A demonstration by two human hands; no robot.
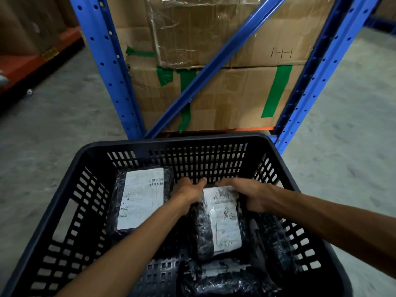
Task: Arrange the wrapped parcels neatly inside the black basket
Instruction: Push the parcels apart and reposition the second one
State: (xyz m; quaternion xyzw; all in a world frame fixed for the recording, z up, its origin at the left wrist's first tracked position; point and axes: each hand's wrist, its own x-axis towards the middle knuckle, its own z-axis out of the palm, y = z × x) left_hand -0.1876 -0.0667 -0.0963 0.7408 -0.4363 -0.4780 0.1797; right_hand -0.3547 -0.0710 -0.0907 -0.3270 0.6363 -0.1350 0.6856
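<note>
A black slotted basket point(92, 189) fills the lower half of the view. Several parcels wrapped in black film lie inside. One with a large white label point(140, 200) rests flat at the back left. Both hands hold a middle parcel point(220, 224) by its far end, label up. My left hand point(188, 192) grips its top left corner; my right hand point(246, 195) grips its top right edge. Another parcel point(274, 243) lies along the right wall, and one point(222, 279) lies at the near edge.
A blue metal rack point(111, 78) with a diagonal brace stands right behind the basket, holding stacked cardboard boxes point(235, 97) with green tape. Grey concrete floor spreads to both sides. An orange shelf beam point(32, 65) runs at the far left.
</note>
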